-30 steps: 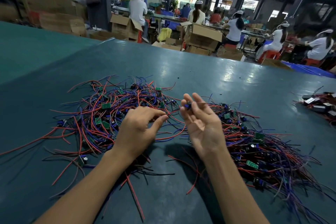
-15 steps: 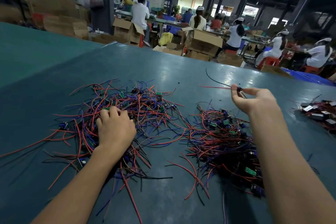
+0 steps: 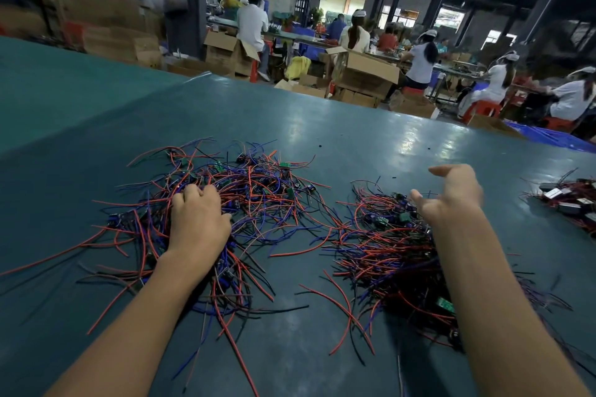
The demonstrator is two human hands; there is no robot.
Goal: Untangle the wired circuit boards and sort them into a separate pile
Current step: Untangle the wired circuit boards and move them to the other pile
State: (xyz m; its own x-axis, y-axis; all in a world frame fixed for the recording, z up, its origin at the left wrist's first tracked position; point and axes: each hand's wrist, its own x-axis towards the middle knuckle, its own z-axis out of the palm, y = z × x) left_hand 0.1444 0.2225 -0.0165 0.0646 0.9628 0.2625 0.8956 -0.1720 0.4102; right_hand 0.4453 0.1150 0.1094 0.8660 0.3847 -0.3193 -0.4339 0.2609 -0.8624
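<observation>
Two heaps of red, blue and black wires with small green circuit boards lie on the teal table (image 3: 354, 138). My left hand (image 3: 198, 222) sits on the loose left tangle (image 3: 258, 190), its fingers curled down into the wires and gripping a bunch. My right hand (image 3: 454, 193) hovers blurred over the far edge of the denser right pile (image 3: 387, 251), fingers spread, with nothing visible in it. A green board (image 3: 445, 304) shows near my right forearm.
A third cluster of dark boxed parts with wires (image 3: 567, 200) lies at the table's right edge. Beyond the table's far edge stand cardboard boxes (image 3: 364, 74) and several seated workers at benches.
My right hand pinched a wired board, carried it out to the far right, and now holds nothing over the right pile. My left hand moved onto the left tangle and stays there.
</observation>
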